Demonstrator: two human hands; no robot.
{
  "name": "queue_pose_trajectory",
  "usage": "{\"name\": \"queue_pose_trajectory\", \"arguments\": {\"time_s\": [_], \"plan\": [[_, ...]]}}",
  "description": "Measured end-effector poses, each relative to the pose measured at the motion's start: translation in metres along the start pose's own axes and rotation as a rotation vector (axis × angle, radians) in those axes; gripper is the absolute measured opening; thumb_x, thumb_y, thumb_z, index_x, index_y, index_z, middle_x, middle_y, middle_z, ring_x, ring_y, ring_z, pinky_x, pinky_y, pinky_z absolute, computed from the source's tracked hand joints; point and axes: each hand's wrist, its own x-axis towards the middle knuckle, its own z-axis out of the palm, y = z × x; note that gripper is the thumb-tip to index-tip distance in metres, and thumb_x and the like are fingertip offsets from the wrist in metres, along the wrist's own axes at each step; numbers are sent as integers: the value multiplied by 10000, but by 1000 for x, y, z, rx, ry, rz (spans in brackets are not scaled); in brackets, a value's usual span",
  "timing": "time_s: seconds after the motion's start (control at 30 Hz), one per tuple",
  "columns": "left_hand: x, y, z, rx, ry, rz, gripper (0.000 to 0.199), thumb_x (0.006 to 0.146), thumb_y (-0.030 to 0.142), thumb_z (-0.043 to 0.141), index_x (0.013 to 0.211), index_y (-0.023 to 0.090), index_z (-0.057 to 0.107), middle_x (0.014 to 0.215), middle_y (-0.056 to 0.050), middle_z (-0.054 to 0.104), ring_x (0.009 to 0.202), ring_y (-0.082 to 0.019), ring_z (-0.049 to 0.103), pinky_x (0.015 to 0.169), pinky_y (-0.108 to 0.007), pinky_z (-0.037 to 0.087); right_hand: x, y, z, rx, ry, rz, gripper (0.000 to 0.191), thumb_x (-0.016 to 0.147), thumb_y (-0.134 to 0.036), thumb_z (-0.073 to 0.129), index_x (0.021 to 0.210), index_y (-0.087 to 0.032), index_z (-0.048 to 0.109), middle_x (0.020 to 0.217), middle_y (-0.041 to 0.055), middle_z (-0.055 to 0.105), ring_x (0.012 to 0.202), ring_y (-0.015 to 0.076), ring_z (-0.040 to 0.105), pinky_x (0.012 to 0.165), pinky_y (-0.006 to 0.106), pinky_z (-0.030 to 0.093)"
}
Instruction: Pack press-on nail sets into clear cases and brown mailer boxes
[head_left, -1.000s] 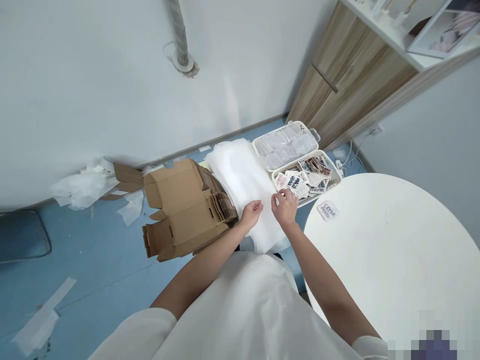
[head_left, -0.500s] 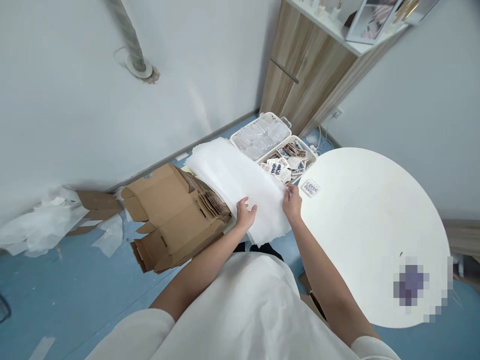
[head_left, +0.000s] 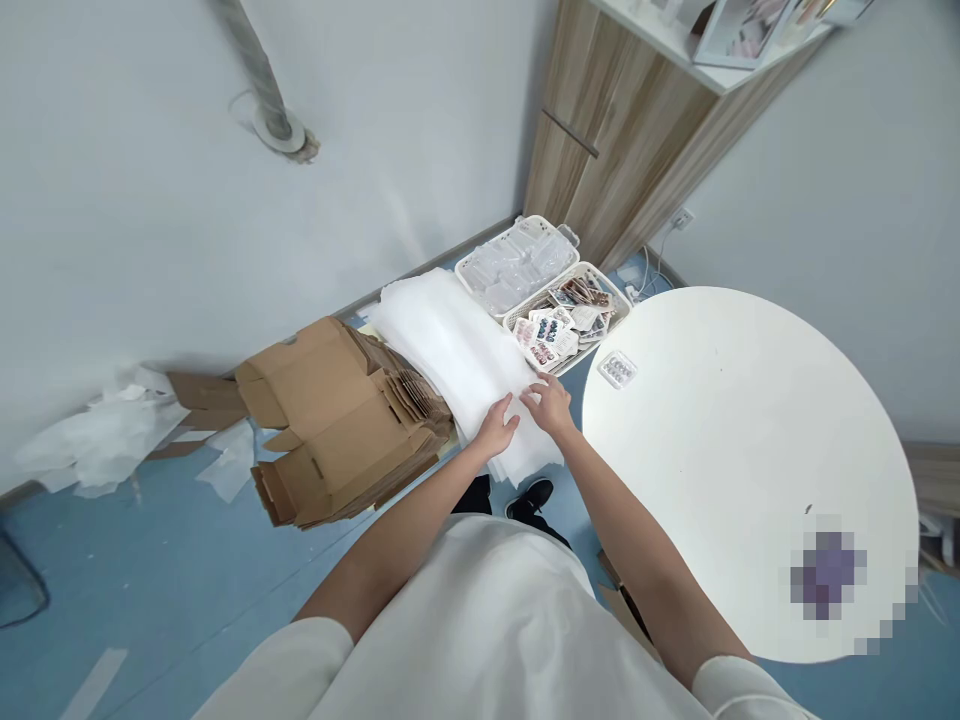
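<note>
A stack of thin white foam sheets [head_left: 442, 340] lies on the floor in front of me. My left hand [head_left: 496, 428] and my right hand [head_left: 550, 404] rest side by side on its near end, fingers pinching at the top sheet. To the left of the sheets lies a pile of flattened brown cardboard boxes [head_left: 337, 420]. Behind the sheets stand two white baskets: the far basket [head_left: 516, 262] holds clear plastic pieces, the near basket [head_left: 567, 316] holds small printed cards.
A round white table [head_left: 750, 460] stands on my right with a small clear tray [head_left: 617, 369] near its edge. A wooden cabinet [head_left: 607, 150] stands in the corner. Crumpled white wrap and cardboard scraps [head_left: 105, 440] lie by the wall on the blue floor.
My hands have drawn closer together on the near end of the foam sheets; the right hand moved left from the sheet's right edge. The view shifted slightly.
</note>
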Motion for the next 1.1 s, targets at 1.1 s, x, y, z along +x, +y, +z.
{"name": "queue_pose_trajectory", "arguments": {"time_s": [1.1], "plan": [[-26, 63, 215, 135, -418, 167, 894, 643, 144, 620, 1358, 228, 90, 1018, -73, 576, 723, -115, 565, 742, -294, 446, -193, 197, -127, 736, 819, 508, 272, 749, -246, 344, 916, -169, 544, 1004, 89, 571, 799, 163, 582, 662, 341, 476]]}}
